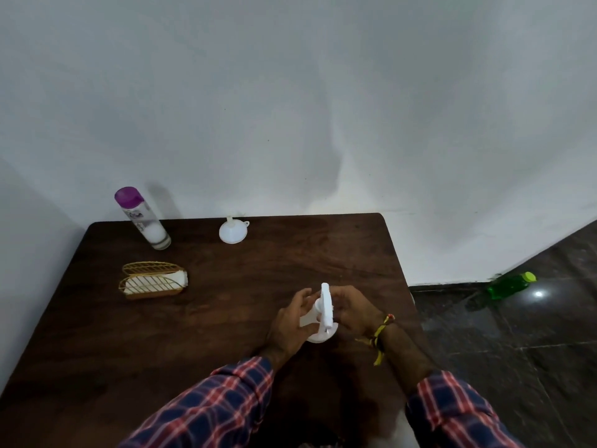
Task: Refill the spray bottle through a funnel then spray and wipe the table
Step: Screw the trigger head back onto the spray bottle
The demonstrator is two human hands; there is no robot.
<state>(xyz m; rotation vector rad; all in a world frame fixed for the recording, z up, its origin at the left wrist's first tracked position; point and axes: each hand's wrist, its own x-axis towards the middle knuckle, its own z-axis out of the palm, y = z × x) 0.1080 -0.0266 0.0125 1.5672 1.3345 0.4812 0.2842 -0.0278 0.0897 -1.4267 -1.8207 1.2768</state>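
You have the white spray bottle (318,321) near the table's (226,318) 4 o'clock edge: left hand (292,321) curled round its body, right hand (350,313) gripping the trigger head. Steady the body, twist the head off; the funnel (233,232) waits at 12 o'clock.

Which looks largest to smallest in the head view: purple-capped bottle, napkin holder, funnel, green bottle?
1. Purple-capped bottle and napkin holder, too alike to rank.
2. Green bottle, though farther away.
3. Funnel.
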